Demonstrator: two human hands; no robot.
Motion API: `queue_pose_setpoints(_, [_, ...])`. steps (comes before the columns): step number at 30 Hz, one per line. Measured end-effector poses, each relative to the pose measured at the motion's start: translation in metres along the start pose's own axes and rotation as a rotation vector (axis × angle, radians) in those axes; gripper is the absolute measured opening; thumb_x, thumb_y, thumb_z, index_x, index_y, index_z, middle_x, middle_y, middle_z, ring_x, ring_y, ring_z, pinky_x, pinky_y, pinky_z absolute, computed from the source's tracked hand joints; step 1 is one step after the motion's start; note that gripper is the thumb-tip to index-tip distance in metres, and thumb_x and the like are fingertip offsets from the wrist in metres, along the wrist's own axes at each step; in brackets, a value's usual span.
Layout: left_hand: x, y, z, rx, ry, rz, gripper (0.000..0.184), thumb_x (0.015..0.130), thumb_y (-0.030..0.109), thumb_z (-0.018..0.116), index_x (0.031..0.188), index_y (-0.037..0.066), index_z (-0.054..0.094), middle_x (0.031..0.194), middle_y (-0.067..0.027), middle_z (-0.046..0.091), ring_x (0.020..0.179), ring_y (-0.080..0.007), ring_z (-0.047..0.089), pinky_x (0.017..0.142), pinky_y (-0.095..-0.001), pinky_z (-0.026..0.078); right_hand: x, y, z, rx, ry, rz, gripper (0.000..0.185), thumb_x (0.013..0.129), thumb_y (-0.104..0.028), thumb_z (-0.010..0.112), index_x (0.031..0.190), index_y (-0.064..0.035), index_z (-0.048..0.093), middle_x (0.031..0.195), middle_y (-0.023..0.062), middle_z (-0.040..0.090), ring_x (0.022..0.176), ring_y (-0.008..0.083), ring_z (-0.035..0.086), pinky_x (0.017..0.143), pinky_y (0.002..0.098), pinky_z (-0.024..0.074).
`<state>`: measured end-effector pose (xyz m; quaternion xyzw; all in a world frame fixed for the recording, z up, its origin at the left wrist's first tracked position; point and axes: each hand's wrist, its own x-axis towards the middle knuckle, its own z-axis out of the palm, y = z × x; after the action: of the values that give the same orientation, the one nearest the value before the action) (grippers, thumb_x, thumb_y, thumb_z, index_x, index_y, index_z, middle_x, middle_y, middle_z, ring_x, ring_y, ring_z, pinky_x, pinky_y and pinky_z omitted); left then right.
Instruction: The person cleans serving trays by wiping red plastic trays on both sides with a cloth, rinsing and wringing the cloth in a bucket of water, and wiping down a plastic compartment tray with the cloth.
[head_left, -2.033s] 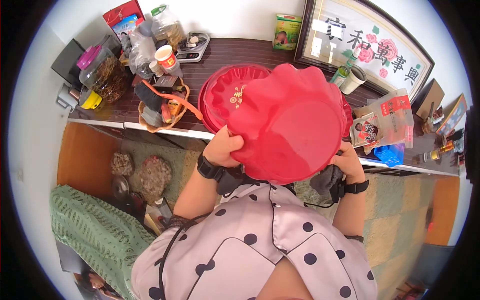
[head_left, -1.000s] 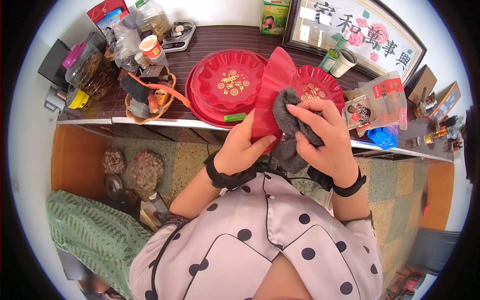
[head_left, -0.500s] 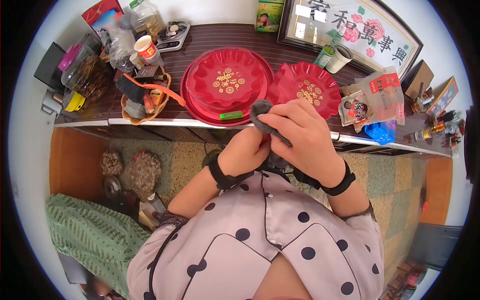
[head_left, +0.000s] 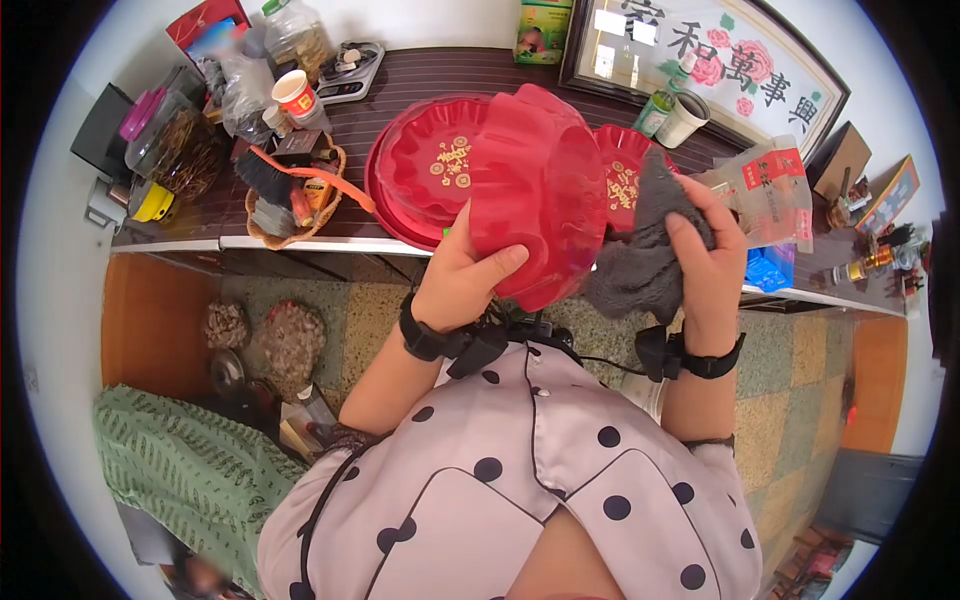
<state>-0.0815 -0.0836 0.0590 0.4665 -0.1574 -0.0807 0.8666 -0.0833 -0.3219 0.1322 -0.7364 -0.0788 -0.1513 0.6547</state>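
Note:
My left hand (head_left: 455,285) grips the lower left side of a glossy red scalloped tray (head_left: 540,190), thumb over its surface. The tray is tilted up above the counter's front edge. In my right hand (head_left: 712,262) is a dark grey cloth (head_left: 645,260), pinched near its upper right and hanging just right of the tray; contact with the tray is hard to tell. Behind, to the left, lies a wavy-edged red tray with gold print (head_left: 425,160) on a larger round red tray (head_left: 385,225). Another gold-printed red tray (head_left: 622,180) shows partly between the held tray and the cloth.
On the counter's left stand a wicker basket (head_left: 285,238) with an orange-handled brush (head_left: 300,172), paper cup (head_left: 294,92) and jar (head_left: 165,145). To the right are a green bottle (head_left: 655,108), a cup (head_left: 684,120), plastic packets (head_left: 770,195) and a framed picture (head_left: 720,60).
My hands have moved apart, the right one going rightward with the cloth, which now hangs spread out. The red tray has come up broadside into view in my left hand.

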Motion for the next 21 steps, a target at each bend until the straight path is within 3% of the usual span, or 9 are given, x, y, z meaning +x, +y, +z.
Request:
queue_pose_setpoints(2, [0.001, 0.002, 0.005, -0.224, 0.023, -0.024, 0.055, 0.088, -0.003, 0.06, 0.137, 0.002, 0.036, 0.128, -0.0097, 0.054, 0.116, -0.0167, 0.054, 0.098, -0.0342, 0.045, -0.003, 0.004, 0.003, -0.075, -0.018, -0.058, 0.032, 0.082, 0.001, 0.06, 0.114, 0.0001, 0.063, 0.108, 0.0046, 0.064, 0.098, 0.0123, 0.058, 0.088, 0.0254, 0.0449])
queue_pose_setpoints(6, [0.002, 0.0, 0.007, -0.179, 0.018, -0.032, 0.055, 0.088, -0.004, 0.058, 0.138, 0.002, 0.036, 0.128, -0.0097, 0.053, 0.116, -0.0163, 0.054, 0.097, -0.0338, 0.046, -0.005, 0.001, 0.011, -0.136, -0.091, -0.073, 0.033, 0.079, 0.002, 0.062, 0.112, -0.0004, 0.063, 0.107, 0.0062, 0.064, 0.1, 0.0141, 0.059, 0.089, 0.0264, 0.0445])
queue_pose_setpoints(9, [0.001, -0.004, 0.011, 0.135, -0.018, 0.045, 0.054, 0.089, -0.006, 0.056, 0.138, 0.002, 0.035, 0.125, -0.0101, 0.056, 0.115, -0.0162, 0.054, 0.096, -0.0336, 0.047, -0.006, -0.001, 0.021, -0.184, -0.196, -0.108, 0.036, 0.076, 0.001, 0.063, 0.112, -0.0016, 0.064, 0.104, 0.0085, 0.065, 0.097, 0.0182, 0.06, 0.086, 0.0288, 0.0461])
queue_pose_setpoints(12, [-0.001, -0.009, 0.011, 0.43, -0.024, -0.008, 0.049, 0.087, -0.005, 0.058, 0.132, 0.004, 0.041, 0.121, -0.0082, 0.056, 0.107, -0.0188, 0.057, 0.09, -0.0322, 0.046, -0.009, -0.001, 0.042, -0.419, -0.28, -0.466, 0.037, 0.072, 0.0, 0.063, 0.108, -0.0035, 0.065, 0.103, 0.0128, 0.065, 0.09, 0.0296, 0.059, 0.08, 0.0367, 0.0488])
queue_pose_setpoints(13, [0.0, -0.015, 0.003, 0.43, -0.023, -0.007, 0.049, 0.087, -0.005, 0.058, 0.132, 0.004, 0.041, 0.121, -0.0082, 0.056, 0.107, -0.0188, 0.057, 0.09, -0.0322, 0.046, -0.01, -0.002, 0.049, -0.418, -0.28, -0.467, 0.037, 0.072, 0.0, 0.063, 0.108, -0.0035, 0.065, 0.103, 0.0128, 0.065, 0.09, 0.0296, 0.059, 0.08, 0.0367, 0.0488])
queue_pose_setpoints(15, [0.002, -0.022, -0.01, 0.986, -0.266, 0.324, 0.066, 0.079, 0.0, 0.063, 0.138, 0.0, 0.034, 0.107, -0.0144, 0.063, 0.102, -0.0235, 0.061, 0.086, -0.0363, 0.048, -0.012, -0.003, 0.057, -0.385, -0.415, -0.558, 0.036, 0.07, -0.001, 0.064, 0.107, -0.0043, 0.065, 0.103, 0.0119, 0.065, 0.089, 0.0292, 0.059, 0.078, 0.0366, 0.0487])
queue_pose_setpoints(17, [0.0, -0.027, -0.002, 1.047, -0.255, 0.466, 0.071, 0.074, 0.003, 0.065, 0.139, 0.0, 0.034, 0.103, -0.0157, 0.062, 0.098, -0.0293, 0.061, 0.082, -0.0398, 0.048, -0.012, -0.004, 0.061, -0.333, -0.47, -0.55, 0.036, 0.07, -0.001, 0.064, 0.106, -0.0043, 0.066, 0.102, 0.0114, 0.065, 0.089, 0.0289, 0.059, 0.079, 0.0368, 0.0484])
queue_pose_setpoints(20, [0.002, -0.034, -0.004, 1.331, -0.202, 0.595, 0.072, 0.074, 0.007, 0.066, 0.139, 0.0, 0.035, 0.099, -0.0153, 0.062, 0.094, -0.0266, 0.061, 0.077, -0.0367, 0.048, -0.01, -0.007, 0.055, -0.129, -0.69, -0.445, 0.036, 0.069, -0.001, 0.063, 0.105, -0.0031, 0.068, 0.099, 0.0099, 0.066, 0.088, 0.0272, 0.059, 0.081, 0.0362, 0.0472])
queue_pose_setpoints(21, [0.002, -0.03, -0.003, 1.08, -0.11, 0.404, 0.07, 0.078, 0.006, 0.065, 0.139, 0.0, 0.033, 0.103, -0.0146, 0.062, 0.095, -0.024, 0.062, 0.079, -0.0342, 0.048, -0.011, -0.008, 0.049, -0.129, -0.694, -0.445, 0.036, 0.069, -0.001, 0.063, 0.105, -0.0031, 0.068, 0.099, 0.0099, 0.066, 0.088, 0.0272, 0.059, 0.081, 0.0362, 0.0472])
